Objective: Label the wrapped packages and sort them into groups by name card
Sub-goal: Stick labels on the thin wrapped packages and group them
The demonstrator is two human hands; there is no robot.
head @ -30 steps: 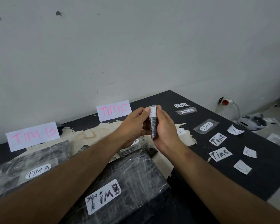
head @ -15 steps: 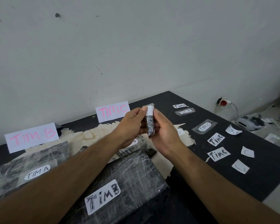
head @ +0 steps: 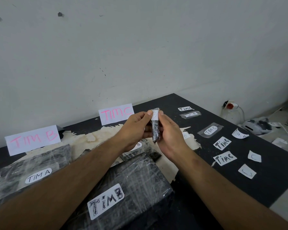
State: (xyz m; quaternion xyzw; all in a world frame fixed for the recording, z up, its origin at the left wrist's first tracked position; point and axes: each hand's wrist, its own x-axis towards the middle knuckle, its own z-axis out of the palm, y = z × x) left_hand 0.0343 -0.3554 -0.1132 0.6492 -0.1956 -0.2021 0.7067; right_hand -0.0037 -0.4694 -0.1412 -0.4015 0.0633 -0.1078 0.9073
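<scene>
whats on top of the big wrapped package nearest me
A white label reading TIM B is stuck on the big wrapped package. The left forearm crosses above its far-left part, hiding whatever lies on that stretch.

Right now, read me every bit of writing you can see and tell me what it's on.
"TIM B": pink name card
"TIMC": pink name card
"TIM A": left package
"TiMB": front package
"B": small package in both hands
"TiMC": two loose labels
Far labels: too small.

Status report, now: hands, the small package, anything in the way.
Left hand and right hand both grip small wrapped package, upright above table. White label at its top. TIM B card far left. Nothing blocking.
</scene>
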